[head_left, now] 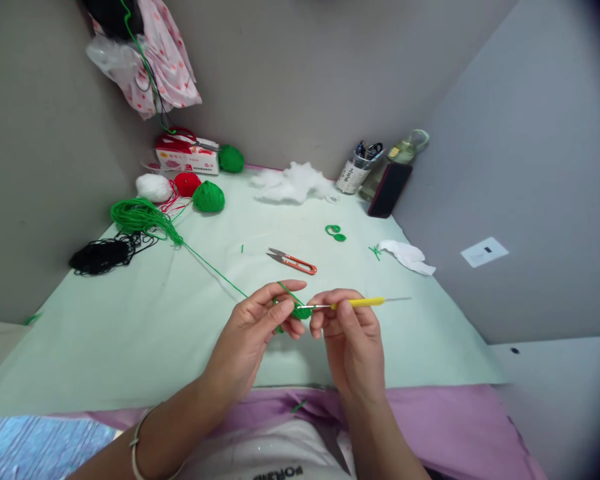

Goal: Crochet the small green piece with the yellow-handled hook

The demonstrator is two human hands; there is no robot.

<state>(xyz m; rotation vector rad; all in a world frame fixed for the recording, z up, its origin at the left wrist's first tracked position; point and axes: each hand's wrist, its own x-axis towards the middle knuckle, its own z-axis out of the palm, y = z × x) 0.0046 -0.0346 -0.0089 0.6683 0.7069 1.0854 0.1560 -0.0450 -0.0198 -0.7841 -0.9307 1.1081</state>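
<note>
My left hand [260, 313] pinches a small green crochet piece [303, 311] between thumb and fingers, with green yarn running over its raised index finger. My right hand [350, 327] grips a crochet hook [360, 303] by its yellow handle. The hook's thin metal tip points left and meets the crochet piece; its other metal end sticks out to the right. From my left hand a taut strand of yarn [215, 270] leads back to a loose green skein [143, 219] on the table's left side.
Orange-handled thread snips [293, 261] lie just beyond my hands. Farther back are green yarn balls [209, 197], a black skein [103, 256], white stuffing [295, 183], a pen cup [355, 172] and a leaning phone [390, 190]. A curled green piece [335, 233] rests right of centre.
</note>
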